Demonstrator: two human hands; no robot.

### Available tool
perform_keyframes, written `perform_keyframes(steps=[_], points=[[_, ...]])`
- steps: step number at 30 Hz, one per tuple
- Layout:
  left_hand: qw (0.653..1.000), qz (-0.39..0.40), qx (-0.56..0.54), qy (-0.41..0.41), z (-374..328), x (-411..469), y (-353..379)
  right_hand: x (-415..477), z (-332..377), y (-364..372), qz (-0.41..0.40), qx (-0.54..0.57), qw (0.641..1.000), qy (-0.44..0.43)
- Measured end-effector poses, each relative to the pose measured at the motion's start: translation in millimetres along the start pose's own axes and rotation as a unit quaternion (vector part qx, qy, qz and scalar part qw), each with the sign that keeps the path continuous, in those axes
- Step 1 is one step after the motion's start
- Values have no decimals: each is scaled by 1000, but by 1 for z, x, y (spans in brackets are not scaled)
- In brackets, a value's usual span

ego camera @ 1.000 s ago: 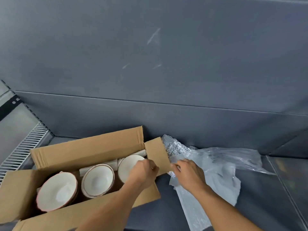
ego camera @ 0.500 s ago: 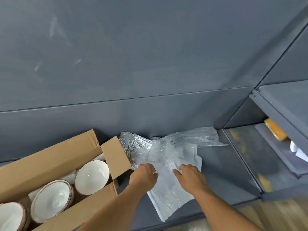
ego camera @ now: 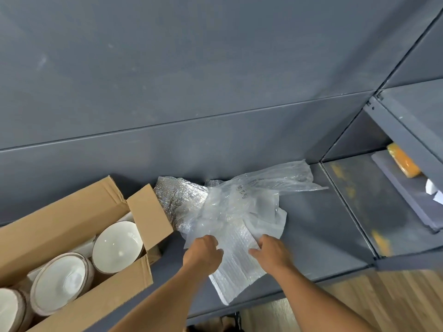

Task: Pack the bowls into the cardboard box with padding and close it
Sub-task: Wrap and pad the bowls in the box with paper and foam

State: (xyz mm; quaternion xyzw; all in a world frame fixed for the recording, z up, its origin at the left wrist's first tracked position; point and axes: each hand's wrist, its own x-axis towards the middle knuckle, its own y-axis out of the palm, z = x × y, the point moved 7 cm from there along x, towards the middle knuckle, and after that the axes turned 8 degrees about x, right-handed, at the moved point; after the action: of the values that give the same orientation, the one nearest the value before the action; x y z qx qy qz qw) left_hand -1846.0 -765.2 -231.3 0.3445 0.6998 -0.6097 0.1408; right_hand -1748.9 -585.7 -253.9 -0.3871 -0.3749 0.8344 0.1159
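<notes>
- We see the cardboard box (ego camera: 72,226) at the lower left of the frame, on the grey shelf (ego camera: 311,248), with its flaps standing open.
- Inside it three white bowls stand in a row, tilted on edge: the nearest bowl (ego camera: 117,246) by the box's right end, the middle bowl (ego camera: 58,281) and the last bowl (ego camera: 8,310), which is cut off at the frame's edge.
- Pale padding pieces (ego camera: 84,245) show behind the bowls.
- Right of the box lie silver foil wrap (ego camera: 177,202), a clear plastic bag (ego camera: 259,195) and a white padding sheet (ego camera: 239,262), piled together.
- Our left hand (ego camera: 203,251) grips the padding sheet's left edge with curled fingers.
- Our right hand (ego camera: 271,251), set apart from the left, lies on the same sheet; we cannot tell whether it pinches it.
- A compartment at the right edge holds an orange object (ego camera: 404,161).
</notes>
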Motion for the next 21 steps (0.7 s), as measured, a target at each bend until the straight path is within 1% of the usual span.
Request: perform_keyframes(steps=[3,7,10,13,16,18,21], points=[[1000,6,-6,-9,4,0,0,4,0,3,27,44,999,3],[1000,0,-8,-14,9,-2,-4,3,4,-3,110,135,985,15],[1000,-6,-5,-9,9,-5,-8,-2,7,-16,150,148,978,10],[1000,6,-5,-14,10,-10,-11,-12,12,-30,188,158,969,8],[999,20,-19,-30,14,-16,-13,-21,10,-44,200,205,958,23],[998,27,-44,-42,15,-21,-16,-26,9,-54,191,221,956,23],[987,40,-137,-67,17,-28,-18,-30,8,-71,155,254,955,13]])
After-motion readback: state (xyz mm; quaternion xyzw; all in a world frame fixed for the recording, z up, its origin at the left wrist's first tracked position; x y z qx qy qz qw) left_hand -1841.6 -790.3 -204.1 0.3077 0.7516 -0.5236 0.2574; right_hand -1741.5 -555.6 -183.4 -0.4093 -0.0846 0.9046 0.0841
